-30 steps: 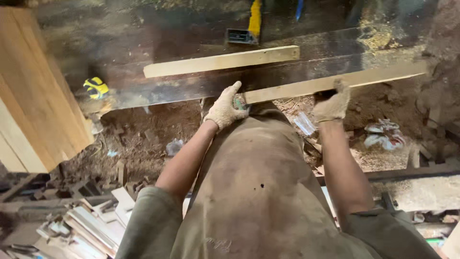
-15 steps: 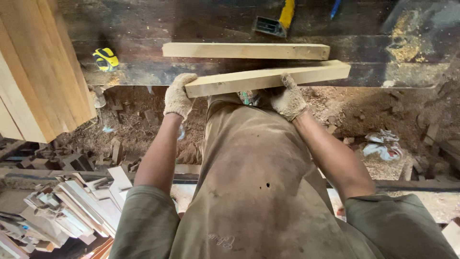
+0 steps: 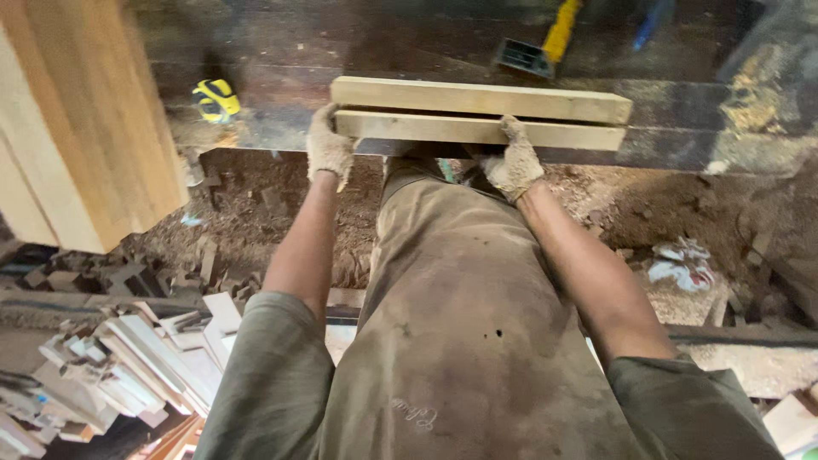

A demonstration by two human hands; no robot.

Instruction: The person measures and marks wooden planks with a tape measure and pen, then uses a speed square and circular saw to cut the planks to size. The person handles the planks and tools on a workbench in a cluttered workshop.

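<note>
Two gloved hands, our left hand [image 3: 328, 152] and right hand [image 3: 514, 164], hold the near plank [image 3: 477, 130], fingers closed on it. It lies against a second plank [image 3: 481, 100] on the dark counter [image 3: 682, 140].

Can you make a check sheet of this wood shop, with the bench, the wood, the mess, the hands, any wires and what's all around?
Surface: dark worn workbench, sawdust patches.
Job's things: near plank lies against far plank.
Clutter: yellow tape measure; yellow-handled tool; blue tool.
Hands: gloved left hand at the near plank's left end; gloved right hand grips its near edge.
Cables: nothing seen.
Surroundings: stacked boards left; offcut pile; sawdust floor.
</note>
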